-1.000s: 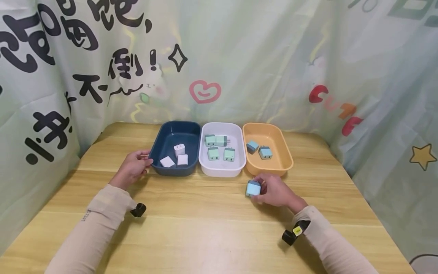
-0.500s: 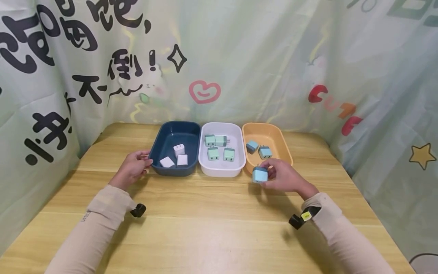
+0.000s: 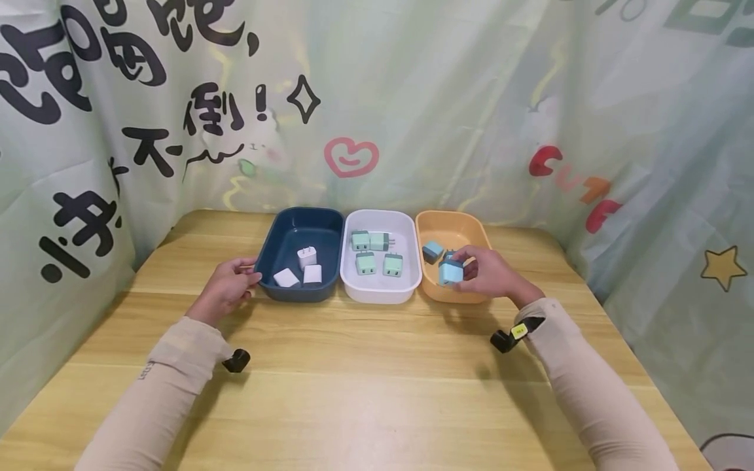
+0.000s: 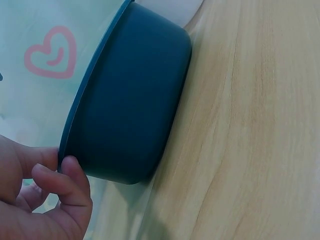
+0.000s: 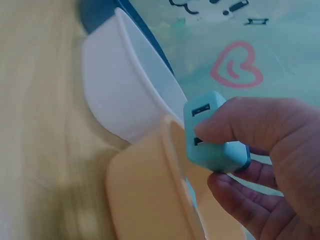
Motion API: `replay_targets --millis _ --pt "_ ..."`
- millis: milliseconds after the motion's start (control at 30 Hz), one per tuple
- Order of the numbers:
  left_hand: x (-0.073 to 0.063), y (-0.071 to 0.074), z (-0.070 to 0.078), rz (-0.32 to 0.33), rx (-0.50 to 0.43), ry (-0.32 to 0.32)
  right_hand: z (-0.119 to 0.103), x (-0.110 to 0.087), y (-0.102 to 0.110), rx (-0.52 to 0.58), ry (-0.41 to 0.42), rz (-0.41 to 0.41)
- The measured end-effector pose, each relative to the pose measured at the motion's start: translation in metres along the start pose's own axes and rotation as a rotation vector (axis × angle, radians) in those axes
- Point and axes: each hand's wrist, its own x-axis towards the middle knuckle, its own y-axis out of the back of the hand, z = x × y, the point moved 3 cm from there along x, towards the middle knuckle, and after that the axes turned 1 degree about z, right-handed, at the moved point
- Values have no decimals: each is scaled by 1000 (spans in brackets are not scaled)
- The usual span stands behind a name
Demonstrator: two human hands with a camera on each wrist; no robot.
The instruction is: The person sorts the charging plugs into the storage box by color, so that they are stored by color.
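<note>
My right hand (image 3: 489, 271) pinches a light blue USB charger (image 5: 212, 132) over the orange container (image 3: 453, 294). In the right wrist view the thumb lies on the face with the USB ports. Two other blue chargers are in that container: one (image 3: 432, 251) at its left side, the other partly hidden behind the held charger. My left hand (image 3: 228, 288) pinches the rim of the dark blue container (image 4: 125, 95) at its near left corner. Three white chargers (image 3: 307, 257) lie inside the dark blue container.
Between the dark blue and orange containers stands a white container (image 3: 379, 296), holding several green chargers (image 3: 366, 263). The three stand side by side at the back of the wooden table (image 3: 353, 379). A printed curtain (image 3: 448, 118) hangs behind and at both sides.
My right hand has carried the blue charger away from me, from in front of the orange container to over its inside. The left hand has stayed at the dark blue container's rim.
</note>
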Motion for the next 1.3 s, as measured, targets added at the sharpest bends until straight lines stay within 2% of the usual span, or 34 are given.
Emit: replay_targets --millis 300,600,900,1067,1300 --pt "1 2 -1 0 -3 15 14 26 6 68 -30 -54" --pt "0 3 1 -8 0 6 25 48 9 44 -86 -123" --pt "0 2 0 -6 3 3 32 66 7 -35 -118 -190" --pt "-1 2 0 -11 7 4 34 73 4 -63 -117 -198" --pt "-2 2 1 -9 15 9 33 77 2 -81 -156 -211"
